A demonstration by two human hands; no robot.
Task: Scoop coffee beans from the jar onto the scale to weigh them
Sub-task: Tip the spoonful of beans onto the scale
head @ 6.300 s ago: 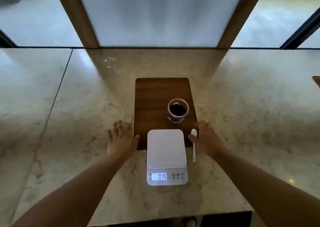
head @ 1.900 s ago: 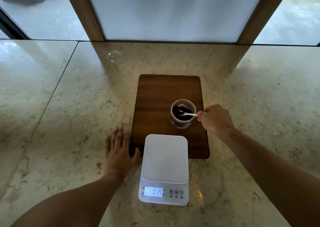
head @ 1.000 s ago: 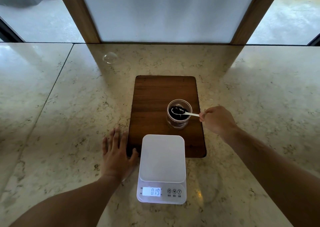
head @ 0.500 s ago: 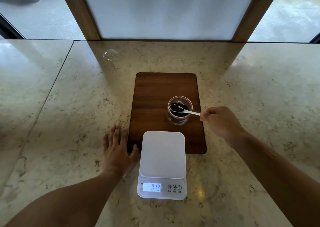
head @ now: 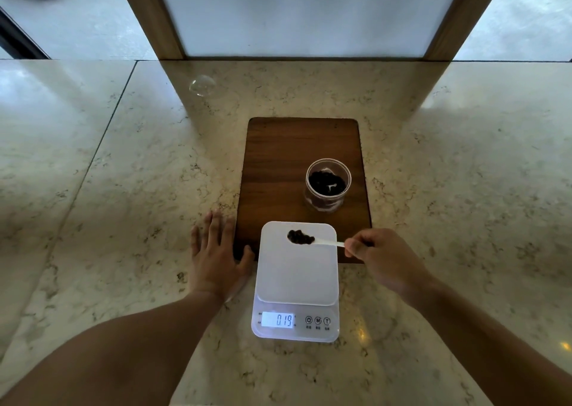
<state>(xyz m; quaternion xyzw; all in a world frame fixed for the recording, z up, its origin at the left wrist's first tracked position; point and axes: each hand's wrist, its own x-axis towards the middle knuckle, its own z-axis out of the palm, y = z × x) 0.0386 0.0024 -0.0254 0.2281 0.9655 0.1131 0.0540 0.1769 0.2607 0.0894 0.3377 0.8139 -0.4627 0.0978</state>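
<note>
Right hand (head: 385,261) is pinching the handle end of a white spoon (head: 328,243) between thumb and curled fingers, closed on it. The spoon is lying roughly level, bowl pointing toward 9 o'clock, loaded with a heap of dark coffee beans (head: 300,237). The loaded bowl is sitting over the far part of the scale (head: 296,278) platform; whether it is touching the platform or hovering just above cannot be told from this angle.

Scale is standing on the marble counter (head: 123,189), its far edge overlapping the near edge of the wooden board (head: 278,164). Its lit display (head: 277,319) is reading 0.19, with three round buttons just to the 3 o'clock side of it.

Jar (head: 328,184) is standing upright and open on the board, at 12 o'clock to 1 o'clock from the scale and apart from it. It is holding more dark beans in its lower part.

Left hand (head: 216,254) is resting flat on the counter, palm down, fingers spread and pointing toward 12 o'clock, gripping nothing. It is lying at 9 o'clock of the scale, thumb reaching to the near left corner of the board.

A small clear round object (head: 202,85), possibly a lid, is lying on the counter at 11 o'clock, well apart from the board.
</note>
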